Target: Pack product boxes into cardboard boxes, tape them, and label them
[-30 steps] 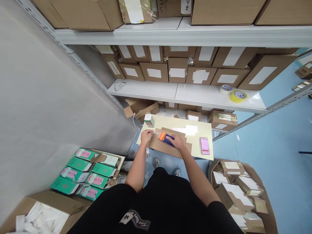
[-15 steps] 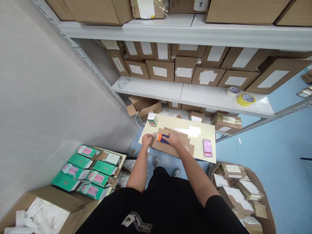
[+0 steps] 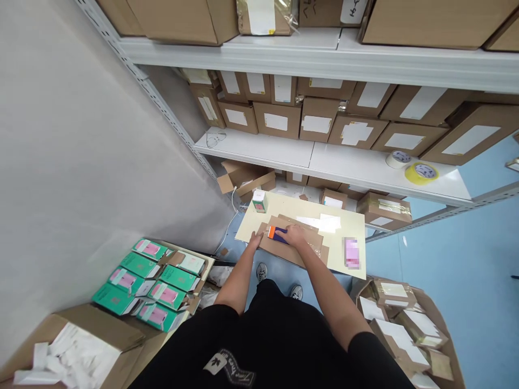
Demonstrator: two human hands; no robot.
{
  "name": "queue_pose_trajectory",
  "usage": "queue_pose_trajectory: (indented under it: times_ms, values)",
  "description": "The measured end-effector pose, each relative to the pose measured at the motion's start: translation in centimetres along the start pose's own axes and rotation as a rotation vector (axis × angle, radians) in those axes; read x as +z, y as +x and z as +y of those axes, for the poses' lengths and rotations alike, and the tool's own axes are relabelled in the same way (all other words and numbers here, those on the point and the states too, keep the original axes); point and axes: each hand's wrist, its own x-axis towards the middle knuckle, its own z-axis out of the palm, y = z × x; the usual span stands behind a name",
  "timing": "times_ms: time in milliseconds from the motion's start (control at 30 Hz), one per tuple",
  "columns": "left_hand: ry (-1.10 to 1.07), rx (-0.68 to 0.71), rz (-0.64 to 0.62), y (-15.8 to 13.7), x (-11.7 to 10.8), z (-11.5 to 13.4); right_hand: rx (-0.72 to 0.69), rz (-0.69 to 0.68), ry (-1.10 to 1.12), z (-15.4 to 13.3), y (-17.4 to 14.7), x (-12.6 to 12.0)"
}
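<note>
A flat folded cardboard box (image 3: 290,252) lies on the small cream table (image 3: 352,224) before me. My right hand (image 3: 295,236) is wrapped round a blue and orange tape dispenser (image 3: 279,235), which rests over the left part of the cardboard. At the cardboard's left edge, my left hand (image 3: 255,239) grips the side, thumb on top; its other fingers are partly hidden. Beyond the cardboard lie white paper sheets (image 3: 329,222). A small green and white box (image 3: 259,200) stands at the table's far left corner.
A blurred pink item (image 3: 352,253) is on the table's right side. Shelves (image 3: 263,150) packed with cartons rise behind, with tape rolls (image 3: 421,173) on one. Green boxes (image 3: 138,266) lie to my left; a large carton of parcels (image 3: 395,289) stands right.
My left hand has moved from beside the tape dispenser's front end onto the cardboard's left edge. The dispenser stays in my right hand over the cardboard. The view has shifted slightly.
</note>
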Motion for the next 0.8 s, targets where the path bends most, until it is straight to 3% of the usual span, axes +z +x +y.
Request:
queue_pose_trajectory:
  times_ms: [167, 400, 800]
  values:
    - [0.108, 0.098, 0.053, 0.2, -1.0, 0.8, -0.002, -0.002, 0.003, -0.1, -0.2, -0.3]
    - [0.158, 0.34, -0.124, -0.4, -0.1, 2.2, 0.049, -0.024, 0.012, -0.6, -0.1, -0.8]
    - [0.357, 0.345, -0.023, -1.9, 1.2, 1.7, 0.146, -0.03, 0.014, -1.1, -1.4, -1.6]
